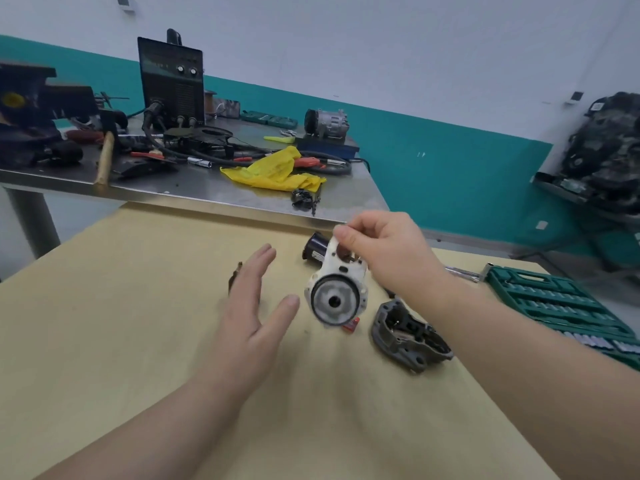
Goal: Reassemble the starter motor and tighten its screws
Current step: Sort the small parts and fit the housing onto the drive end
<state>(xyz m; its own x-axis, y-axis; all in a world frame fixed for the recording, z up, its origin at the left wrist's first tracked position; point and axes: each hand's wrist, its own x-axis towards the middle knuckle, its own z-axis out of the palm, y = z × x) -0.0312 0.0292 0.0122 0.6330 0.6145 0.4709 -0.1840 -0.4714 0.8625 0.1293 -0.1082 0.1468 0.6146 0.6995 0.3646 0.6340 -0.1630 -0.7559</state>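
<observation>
with the right hand (388, 258) pinching the white end plate (335, 289) by its top edge above the wooden table (138, 306), bring the open, straight-fingered left hand (249, 317) under it for support before seating it squarely on the grey housing (408, 336) just beside.

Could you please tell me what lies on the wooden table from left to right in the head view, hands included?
Left hand → white motor part pinched by the right hand → grey metal housing → green socket set case.
</observation>
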